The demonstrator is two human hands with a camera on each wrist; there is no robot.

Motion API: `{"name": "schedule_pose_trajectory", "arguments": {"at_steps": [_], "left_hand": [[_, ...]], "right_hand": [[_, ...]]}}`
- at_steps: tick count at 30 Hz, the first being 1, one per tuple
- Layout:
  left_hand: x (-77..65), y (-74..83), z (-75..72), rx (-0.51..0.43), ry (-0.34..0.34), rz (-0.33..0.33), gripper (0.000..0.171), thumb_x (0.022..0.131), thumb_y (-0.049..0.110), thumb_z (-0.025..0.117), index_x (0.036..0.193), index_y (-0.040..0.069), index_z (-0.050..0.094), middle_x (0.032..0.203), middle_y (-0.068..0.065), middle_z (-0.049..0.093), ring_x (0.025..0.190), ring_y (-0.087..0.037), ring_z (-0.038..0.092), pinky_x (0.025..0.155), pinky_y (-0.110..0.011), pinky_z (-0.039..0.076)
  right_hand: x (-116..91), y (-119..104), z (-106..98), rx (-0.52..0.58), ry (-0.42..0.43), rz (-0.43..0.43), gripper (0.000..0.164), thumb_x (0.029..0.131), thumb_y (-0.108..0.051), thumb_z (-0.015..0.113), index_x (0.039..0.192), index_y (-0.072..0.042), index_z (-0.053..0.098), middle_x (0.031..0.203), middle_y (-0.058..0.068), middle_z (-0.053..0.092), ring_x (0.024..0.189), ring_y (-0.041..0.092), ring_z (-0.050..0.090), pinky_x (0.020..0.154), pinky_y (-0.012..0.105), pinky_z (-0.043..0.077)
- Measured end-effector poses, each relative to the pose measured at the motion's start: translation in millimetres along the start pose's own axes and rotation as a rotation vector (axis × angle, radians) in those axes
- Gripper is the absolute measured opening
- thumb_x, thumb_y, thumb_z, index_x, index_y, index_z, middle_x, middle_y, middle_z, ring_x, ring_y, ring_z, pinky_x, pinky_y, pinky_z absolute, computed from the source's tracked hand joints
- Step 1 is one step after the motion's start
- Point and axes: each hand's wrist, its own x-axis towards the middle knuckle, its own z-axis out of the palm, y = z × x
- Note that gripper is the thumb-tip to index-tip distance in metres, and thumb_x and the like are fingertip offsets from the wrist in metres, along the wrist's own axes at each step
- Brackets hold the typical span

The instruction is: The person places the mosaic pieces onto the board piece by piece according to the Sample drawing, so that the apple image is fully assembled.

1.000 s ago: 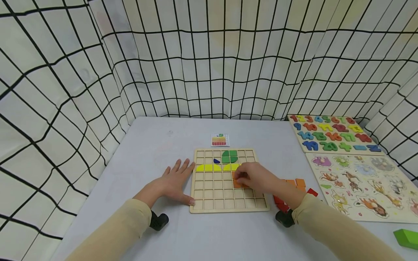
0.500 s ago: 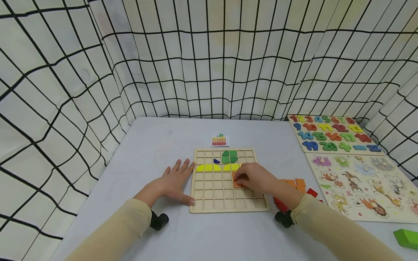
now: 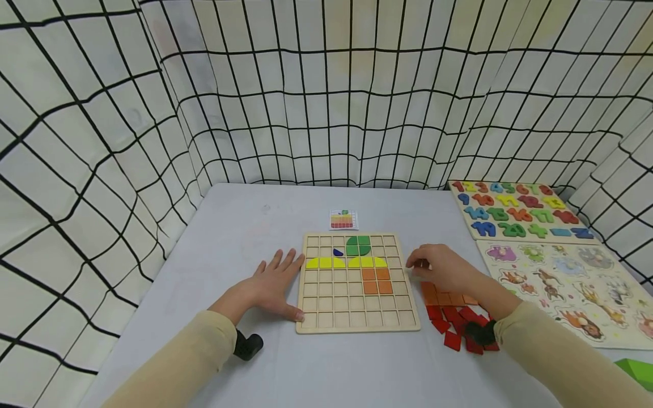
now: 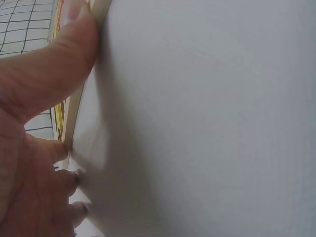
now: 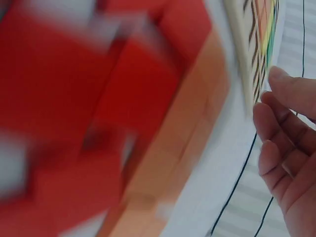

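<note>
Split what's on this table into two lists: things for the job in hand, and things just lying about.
Apparently for the job:
wooden grid board
yellow pieces
green pieces
blue piece
orange squares
red squares
picture card, likely the guide

Apparently just lying about:
number puzzle
animal puzzle
green block

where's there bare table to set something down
Free: the tabletop beyond the left hand, left of the picture card; and the near strip between the sleeves, in front of the grid board. Crowded: the area between the grid board and the animal puzzle, with the right hand, orange tiles and red tiles.
</note>
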Motion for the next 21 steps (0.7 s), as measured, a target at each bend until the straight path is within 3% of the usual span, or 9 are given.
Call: {"name": "schedule_pose_trajectory", "arguments": {"at_steps": [9, 15, 21], "left_hand": [[-0.9, 1.9, -1.8, -0.004, -0.002, 0.004, 0.125, 0.076, 0.054, 0.085, 0.164, 0.003, 0.012, 0.172, -0.023, 0.004, 0.158, -0.048, -0.002, 0.121, -0.073, 0.007], [-1.0, 1.7, -1.0, -0.008, -0.003, 0.002, 0.125, 0.076, 0.054, 0.085, 0.164, 0.003, 0.012, 0.172, -0.023, 0.004, 0.158, -0.048, -0.002, 0.121, -0.073, 0.007], [-1.5, 1.5, -1.2, -0.005, -0.001, -0.003, 0.125, 0.076, 0.054, 0.085, 0.164, 0.004, 0.012, 0.172, -0.022, 0.004, 0.158, -0.048, -0.002, 0.122, -0.072, 0.007]], "right_hand": [[-32.3, 58.8, -24.7, 0.014, -0.03, 0.119, 0.018, 0.093, -0.008, 0.073, 0.11, -0.005, 0.075, 0.099, 0.004, 0.073, 0.091, 0.018, 0.062, 0.082, 0.037, 0.059], [-49.6, 76.6, -34.5, 0.048, -0.122, 0.137, 0.019, 0.089, -0.015, 0.078, 0.106, -0.006, 0.075, 0.094, 0.001, 0.073, 0.086, 0.015, 0.061, 0.077, 0.032, 0.058], [-53.4, 83.4, -34.0, 0.076, -0.179, 0.14, 0.015, 0.089, -0.013, 0.079, 0.102, -0.009, 0.074, 0.088, -0.003, 0.07, 0.081, 0.014, 0.059, 0.071, 0.024, 0.055]]}}
